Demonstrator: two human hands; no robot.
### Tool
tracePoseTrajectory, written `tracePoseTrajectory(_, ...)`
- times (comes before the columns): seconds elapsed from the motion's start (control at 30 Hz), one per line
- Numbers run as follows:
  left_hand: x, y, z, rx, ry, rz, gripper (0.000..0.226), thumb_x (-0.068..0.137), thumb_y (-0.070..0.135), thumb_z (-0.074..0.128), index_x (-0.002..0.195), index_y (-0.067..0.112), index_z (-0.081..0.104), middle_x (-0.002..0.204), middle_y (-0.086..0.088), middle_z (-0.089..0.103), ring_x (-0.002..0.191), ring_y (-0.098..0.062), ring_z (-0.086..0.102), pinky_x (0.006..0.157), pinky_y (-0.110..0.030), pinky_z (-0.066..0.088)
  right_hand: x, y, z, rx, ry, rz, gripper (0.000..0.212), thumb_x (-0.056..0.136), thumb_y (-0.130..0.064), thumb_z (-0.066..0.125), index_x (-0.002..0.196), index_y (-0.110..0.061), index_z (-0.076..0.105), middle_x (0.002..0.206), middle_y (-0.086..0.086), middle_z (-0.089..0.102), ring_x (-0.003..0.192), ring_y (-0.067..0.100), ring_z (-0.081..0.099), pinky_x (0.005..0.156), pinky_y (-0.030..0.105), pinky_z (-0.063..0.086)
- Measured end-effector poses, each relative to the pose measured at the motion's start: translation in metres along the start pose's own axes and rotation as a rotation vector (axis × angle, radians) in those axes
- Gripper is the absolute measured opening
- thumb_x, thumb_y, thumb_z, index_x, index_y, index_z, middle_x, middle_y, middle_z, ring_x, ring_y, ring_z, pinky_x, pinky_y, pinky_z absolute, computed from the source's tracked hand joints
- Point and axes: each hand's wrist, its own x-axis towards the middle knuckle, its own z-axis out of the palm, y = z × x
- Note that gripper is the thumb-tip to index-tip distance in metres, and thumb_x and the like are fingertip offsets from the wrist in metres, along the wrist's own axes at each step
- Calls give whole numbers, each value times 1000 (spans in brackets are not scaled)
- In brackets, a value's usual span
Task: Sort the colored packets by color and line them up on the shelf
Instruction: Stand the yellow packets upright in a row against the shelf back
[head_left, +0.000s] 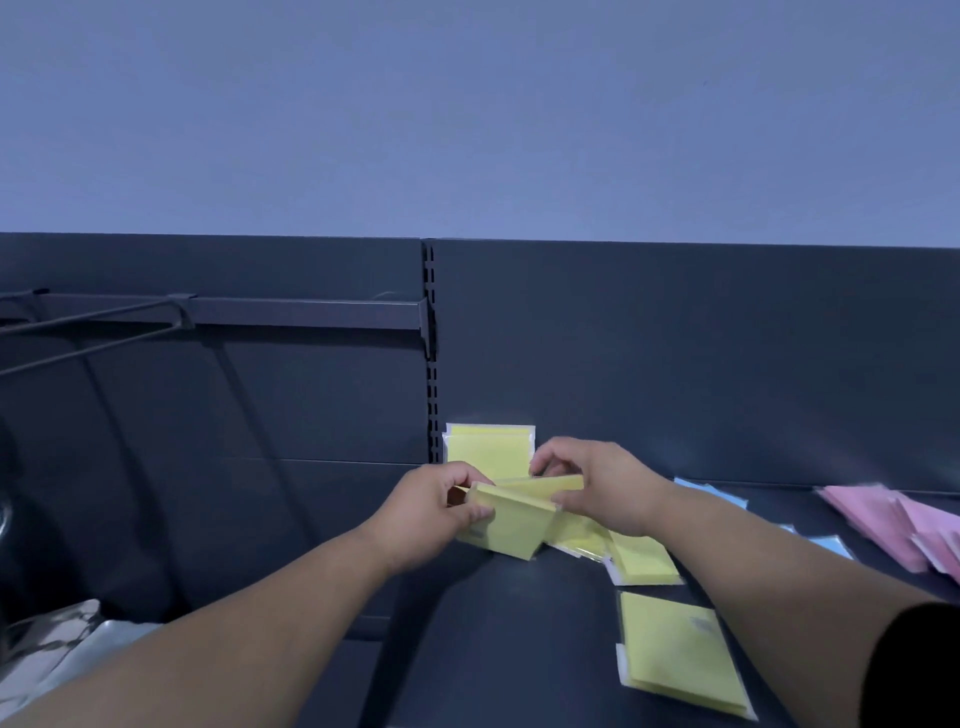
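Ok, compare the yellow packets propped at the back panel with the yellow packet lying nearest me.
The propped packets stand upright against the back panel; the nearest packet lies flat on the shelf. The propped packets are partly hidden at the bottom; the nearest packet shows nearly whole. Both are yellow in clear sleeves.

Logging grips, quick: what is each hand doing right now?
Left hand: grips the stack of yellow packets.
Right hand: pinches the same stack's right end.

At the right edge, pink packets (893, 525) blurred and cut off; blue packets (722, 493) partly behind the right forearm (753, 561).
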Motion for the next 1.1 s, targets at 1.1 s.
tracePoseTrajectory(1.1, 65, -46, 8, -94, 355, -74, 44, 78, 20, 78, 108, 26, 46, 104, 4, 54, 79, -13, 60, 64, -20, 46, 58, 5, 38, -7, 163, 302, 56, 88, -29, 67, 138, -22, 42, 112, -1, 55, 94, 15, 55, 84, 27, 47)
